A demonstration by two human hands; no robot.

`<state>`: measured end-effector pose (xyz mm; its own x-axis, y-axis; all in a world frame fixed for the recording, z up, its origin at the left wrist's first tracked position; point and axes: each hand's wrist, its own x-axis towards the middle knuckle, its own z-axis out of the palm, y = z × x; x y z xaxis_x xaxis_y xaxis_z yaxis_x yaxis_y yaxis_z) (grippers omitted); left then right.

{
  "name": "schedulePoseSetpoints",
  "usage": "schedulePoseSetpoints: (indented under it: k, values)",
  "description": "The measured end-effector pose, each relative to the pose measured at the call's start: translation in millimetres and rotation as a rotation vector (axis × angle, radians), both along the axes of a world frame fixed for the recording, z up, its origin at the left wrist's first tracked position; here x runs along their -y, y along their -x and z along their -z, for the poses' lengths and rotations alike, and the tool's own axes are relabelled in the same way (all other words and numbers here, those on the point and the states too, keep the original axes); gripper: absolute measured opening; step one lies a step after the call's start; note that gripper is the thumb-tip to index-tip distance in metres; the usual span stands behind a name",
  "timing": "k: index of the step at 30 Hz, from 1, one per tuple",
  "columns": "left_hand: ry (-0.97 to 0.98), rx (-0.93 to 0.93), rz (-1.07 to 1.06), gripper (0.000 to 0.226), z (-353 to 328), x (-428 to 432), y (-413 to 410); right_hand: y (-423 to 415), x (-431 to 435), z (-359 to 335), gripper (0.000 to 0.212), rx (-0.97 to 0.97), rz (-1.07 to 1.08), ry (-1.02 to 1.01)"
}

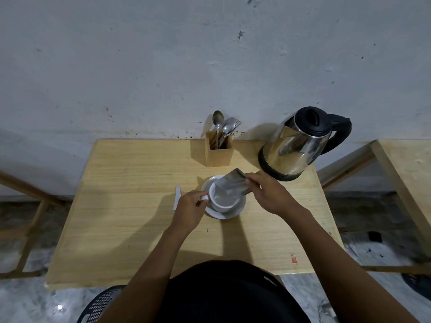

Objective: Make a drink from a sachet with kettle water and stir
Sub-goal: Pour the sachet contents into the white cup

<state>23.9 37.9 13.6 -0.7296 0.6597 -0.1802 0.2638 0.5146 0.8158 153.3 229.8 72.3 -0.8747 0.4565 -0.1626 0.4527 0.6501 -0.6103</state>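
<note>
A white cup (221, 201) stands on a white saucer (233, 212) near the middle of the wooden table (130, 215). My left hand (190, 209) grips the cup's handle. Above the cup, my right hand (268, 194) holds a silvery sachet (233, 183) tilted down, its open corner pointing into the cup. A torn white strip (177, 198) lies on the table left of my left hand. The steel kettle (296, 145) with black lid and handle stands on its base at the back right.
A wooden holder (219, 152) with spoons and a fork stands at the back, left of the kettle, against the wall. A second wooden table (405, 178) stands at the right. A small red scrap (294, 260) lies near the table's front right edge.
</note>
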Motion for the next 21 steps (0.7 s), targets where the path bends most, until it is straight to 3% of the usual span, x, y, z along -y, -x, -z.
schedulePoseSetpoints:
  k: [10, 21]
  values:
    - [-0.006, 0.016, -0.030, 0.024, 2, -1, -1, 7, 6, -4, 0.017, -0.071, -0.005, -0.076]
    - [0.008, 0.129, 0.008, 0.035, -2, -3, 7, 14, 10, -7, 0.024, -0.061, -0.068, -0.237]
